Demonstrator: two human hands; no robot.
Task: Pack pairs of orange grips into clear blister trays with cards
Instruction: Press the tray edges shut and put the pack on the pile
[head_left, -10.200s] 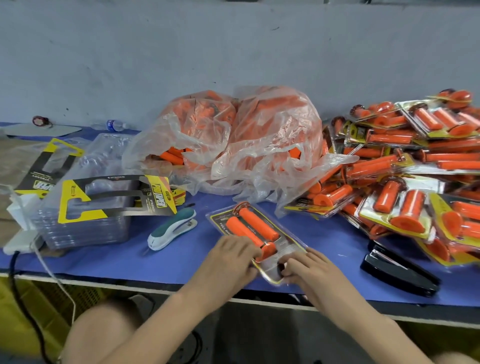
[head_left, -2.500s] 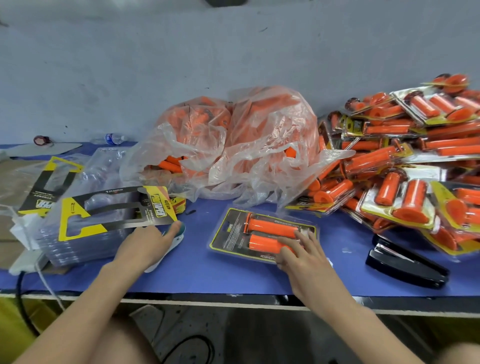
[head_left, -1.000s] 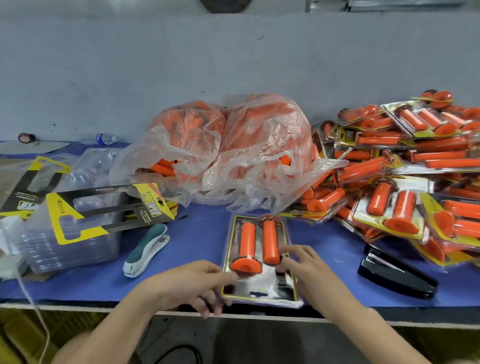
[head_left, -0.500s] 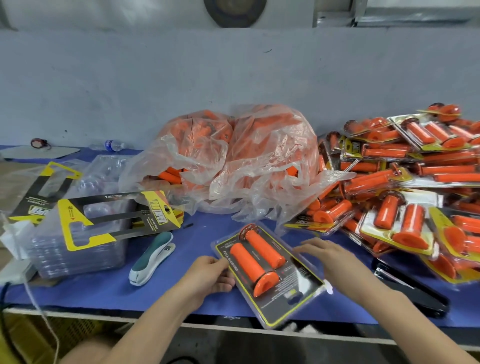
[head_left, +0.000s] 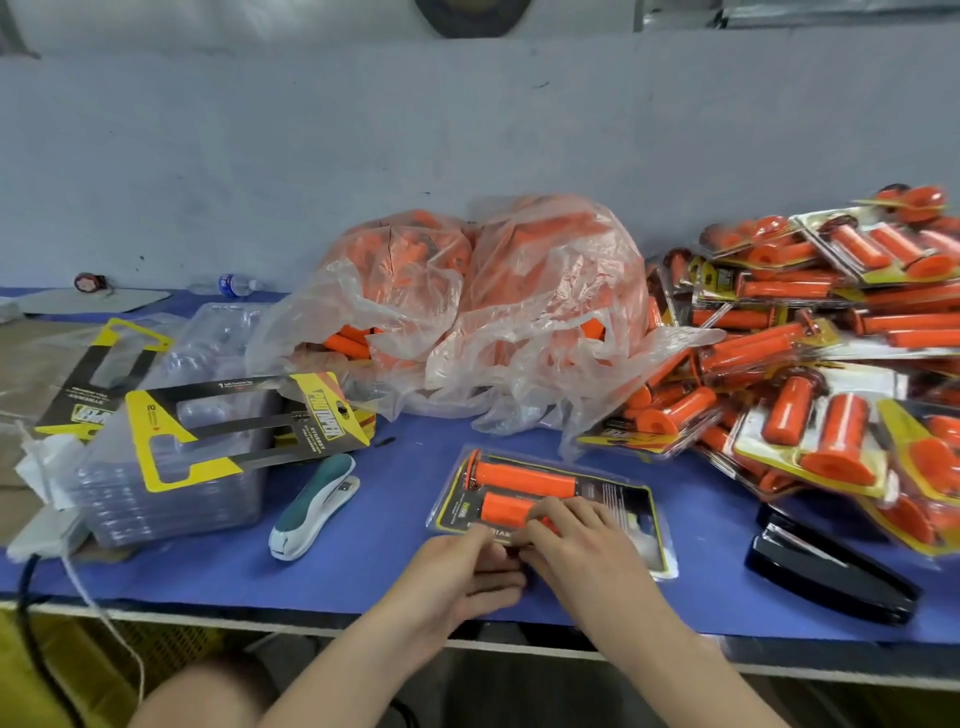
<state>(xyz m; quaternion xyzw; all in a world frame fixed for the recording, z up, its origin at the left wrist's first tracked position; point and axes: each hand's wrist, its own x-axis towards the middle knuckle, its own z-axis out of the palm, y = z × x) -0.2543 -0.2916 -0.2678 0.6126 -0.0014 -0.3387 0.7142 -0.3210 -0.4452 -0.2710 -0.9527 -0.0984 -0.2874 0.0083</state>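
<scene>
Pressing pack (head_left: 613, 493) holding 2 grips (head_left: 524, 475) on desk (head_left: 363, 571): left hand (head_left: 467, 569) pinches 6 o'clock edge, right hand (head_left: 587, 545) flat on top; stapler (head_left: 314, 506) at 9 o'clock.

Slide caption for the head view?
Left hand pinches, right hand presses near edge of blister pack holding two orange grips.

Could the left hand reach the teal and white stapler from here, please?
Probably yes. The left hand is at the near edge of the blister pack, and the teal and white stapler lies to its left on the blue table, with nothing between them.
</scene>
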